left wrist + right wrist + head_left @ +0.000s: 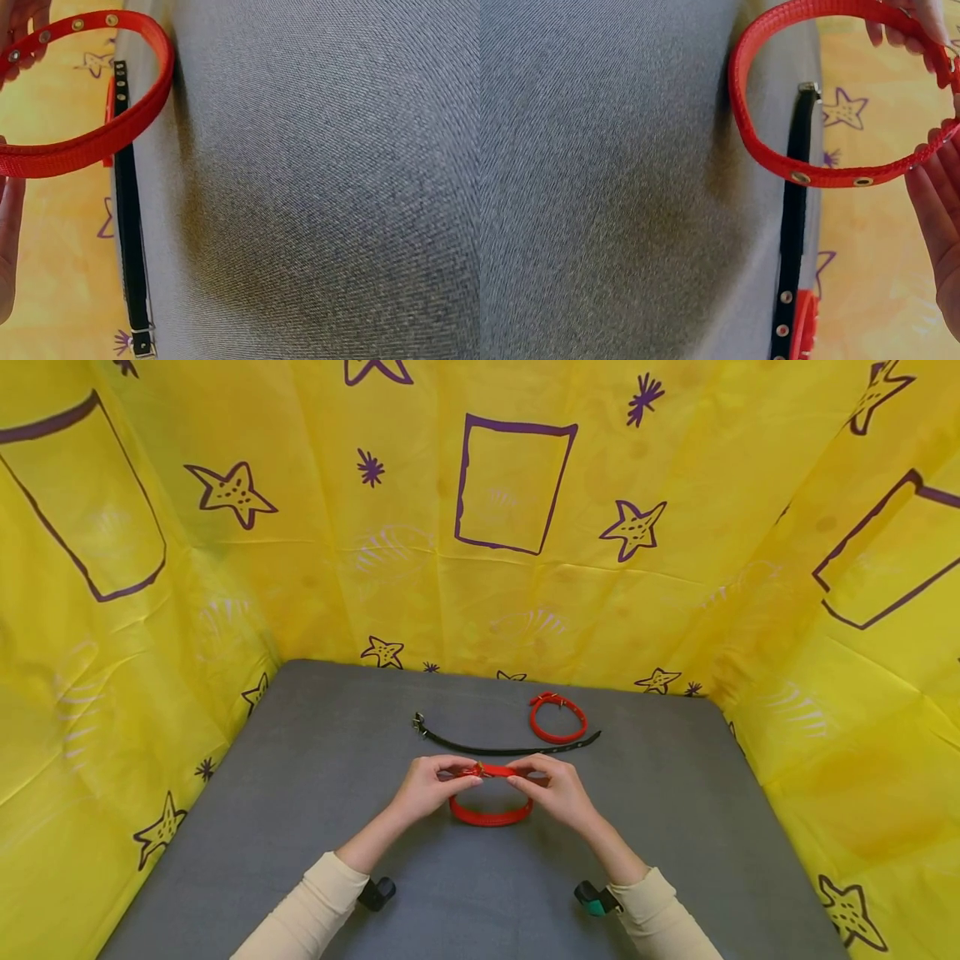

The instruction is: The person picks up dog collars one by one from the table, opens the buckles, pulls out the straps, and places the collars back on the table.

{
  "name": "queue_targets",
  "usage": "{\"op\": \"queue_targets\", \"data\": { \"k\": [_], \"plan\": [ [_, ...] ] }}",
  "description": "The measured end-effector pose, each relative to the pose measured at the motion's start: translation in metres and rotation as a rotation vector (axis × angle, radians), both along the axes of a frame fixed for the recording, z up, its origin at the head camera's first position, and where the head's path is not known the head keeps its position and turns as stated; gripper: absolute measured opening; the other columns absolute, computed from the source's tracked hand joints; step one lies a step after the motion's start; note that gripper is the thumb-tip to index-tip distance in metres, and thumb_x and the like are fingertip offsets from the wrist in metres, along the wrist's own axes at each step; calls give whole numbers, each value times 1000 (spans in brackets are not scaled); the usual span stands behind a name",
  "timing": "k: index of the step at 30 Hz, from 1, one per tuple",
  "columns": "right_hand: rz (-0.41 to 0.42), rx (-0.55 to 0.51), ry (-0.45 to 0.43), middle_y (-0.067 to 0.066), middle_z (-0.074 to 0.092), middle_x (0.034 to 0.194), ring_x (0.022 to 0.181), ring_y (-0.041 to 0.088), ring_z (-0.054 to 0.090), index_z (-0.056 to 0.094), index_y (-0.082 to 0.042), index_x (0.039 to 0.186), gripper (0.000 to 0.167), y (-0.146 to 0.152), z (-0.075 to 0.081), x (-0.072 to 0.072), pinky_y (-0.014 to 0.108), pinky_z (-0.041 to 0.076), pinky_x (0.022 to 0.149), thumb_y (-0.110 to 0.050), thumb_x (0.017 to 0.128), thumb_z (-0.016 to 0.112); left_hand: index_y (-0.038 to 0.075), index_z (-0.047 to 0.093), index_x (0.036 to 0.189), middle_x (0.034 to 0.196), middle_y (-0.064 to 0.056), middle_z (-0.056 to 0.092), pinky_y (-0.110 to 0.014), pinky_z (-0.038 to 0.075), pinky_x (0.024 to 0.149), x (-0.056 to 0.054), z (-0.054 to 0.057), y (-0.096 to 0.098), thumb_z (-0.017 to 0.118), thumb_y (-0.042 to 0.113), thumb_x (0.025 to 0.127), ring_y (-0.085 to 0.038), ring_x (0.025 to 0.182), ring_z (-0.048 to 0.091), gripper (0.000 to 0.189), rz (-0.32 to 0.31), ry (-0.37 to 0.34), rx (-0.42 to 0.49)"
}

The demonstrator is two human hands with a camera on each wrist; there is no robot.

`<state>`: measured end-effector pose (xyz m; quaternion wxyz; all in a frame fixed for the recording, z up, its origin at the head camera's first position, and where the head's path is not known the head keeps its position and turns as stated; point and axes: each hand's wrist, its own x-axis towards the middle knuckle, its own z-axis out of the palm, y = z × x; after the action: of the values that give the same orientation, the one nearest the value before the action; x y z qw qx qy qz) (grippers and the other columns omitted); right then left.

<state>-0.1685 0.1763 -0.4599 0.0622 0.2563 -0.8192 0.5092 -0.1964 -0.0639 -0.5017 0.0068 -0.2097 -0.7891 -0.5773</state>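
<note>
Both hands hold a red collar [491, 819] bent into a loop in front of the person, its lower curve hanging close over the table. My left hand [431, 789] pinches it between thumb and fingers beside the metal buckle [478, 768]. On the other side, my right hand [558, 792] pinches the red strap the same way. Metal-rimmed holes line the collar [754, 142] in the right wrist view. Part of the left hand [7, 255] shows at the edge of the left wrist view. Fingers cover some of the strap around the buckle.
Just beyond the hands a black collar [495, 751] lies stretched out on the grey table [337, 718], buckle end to the left. Behind its right half lies a second red collar [534, 723], closed into a ring. Yellow patterned cloth [315, 568] surrounds the table's back and sides.
</note>
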Motion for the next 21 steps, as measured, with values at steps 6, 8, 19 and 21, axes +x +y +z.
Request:
{"op": "queue_targets", "data": {
  "k": [6, 8, 19, 21],
  "plan": [
    [-115, 13, -65, 9, 71, 97, 88, 21, 67, 73, -2, 103, 16, 9, 1, 0, 27, 58, 73, -6, 87, 73, 8, 76, 102, 91, -4, 74, -25, 56, 68, -1, -1, -4, 82, 19, 79, -14, 77, 70, 25, 64, -17, 36],
    [-162, 2, -108, 7, 71, 97, 89, 19, 66, 73, -4, 104, 17, 13, 0, -2, 27, 57, 74, -9, 88, 73, 8, 76, 101, 91, -5, 74, -24, 55, 65, -1, 0, -6, 82, 17, 79, -17, 78, 69, 25, 108, -28, 37],
    [-291, -446, -402, 22, 68, 97, 86, 28, 69, 64, 8, 116, 34, 47, -48, -26, 32, 58, 77, -13, 90, 72, 0, 73, 108, 98, -11, 73, -23, 54, 72, 2, 11, -23, 78, 12, 84, -16, 86, 68, 28, 223, -124, 135],
    [-312, -496, -418, 29, 65, 101, 85, 27, 70, 62, 10, 117, 37, 52, -57, -29, 32, 58, 77, -13, 90, 71, -3, 71, 109, 99, -14, 72, -27, 56, 75, 0, 9, -26, 77, 10, 84, -18, 87, 69, 29, 229, -157, 170]
  ]
}}
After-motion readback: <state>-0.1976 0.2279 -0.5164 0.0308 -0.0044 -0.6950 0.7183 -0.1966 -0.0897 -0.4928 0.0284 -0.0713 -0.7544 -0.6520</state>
